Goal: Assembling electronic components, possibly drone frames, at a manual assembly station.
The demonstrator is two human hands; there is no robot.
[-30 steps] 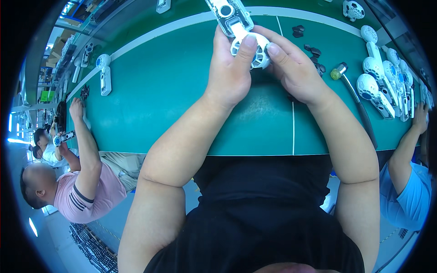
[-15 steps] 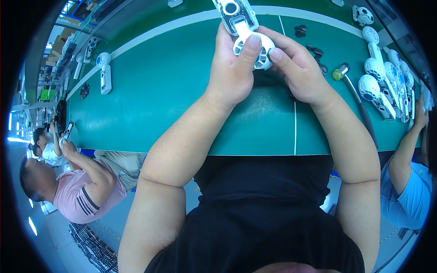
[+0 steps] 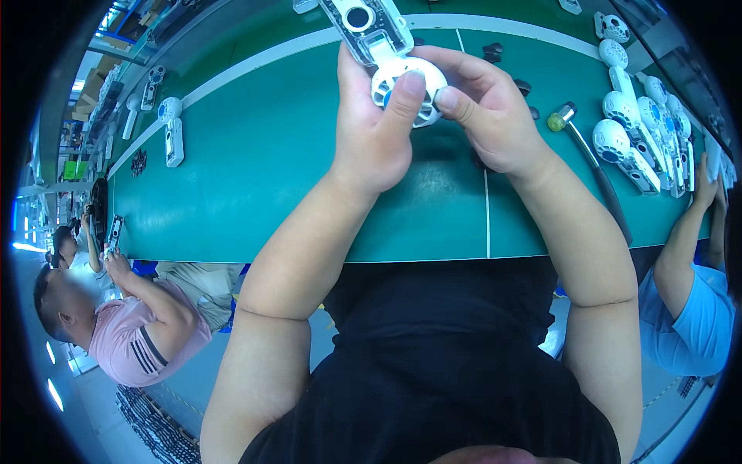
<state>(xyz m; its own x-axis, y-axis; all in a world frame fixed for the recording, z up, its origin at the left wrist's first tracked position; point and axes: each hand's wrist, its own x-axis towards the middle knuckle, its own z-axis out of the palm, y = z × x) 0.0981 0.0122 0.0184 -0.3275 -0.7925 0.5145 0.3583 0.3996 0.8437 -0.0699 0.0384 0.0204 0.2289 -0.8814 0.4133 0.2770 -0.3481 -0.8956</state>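
Note:
Both hands are raised above the far part of the green table, holding a white device (image 3: 427, 71) with a round, slotted head and a long body under a clear cover. My left hand (image 3: 376, 143) is closed round the joint of head and body, its thumb pressed on the slotted face. From the other side, my right hand (image 3: 495, 124) pinches the rim of the head between thumb and fingers. Its fingertips behind the rim are hidden, so I cannot tell whether they hold a small part too. The body's far end runs out of the picture.
Small black parts (image 3: 492, 52) lie beyond my right hand. To the right are a hammer (image 3: 593, 161) with a yellowish face and several white devices (image 3: 610, 141). Another white device (image 3: 175, 143) lies far left. Co-workers sit at both sides, one in a pink shirt (image 3: 147, 332).
My hands and the device sit slightly further left in the picture, and the whole view has shifted a little. The device is tilted somewhat more to the left. Both hands keep their grip.

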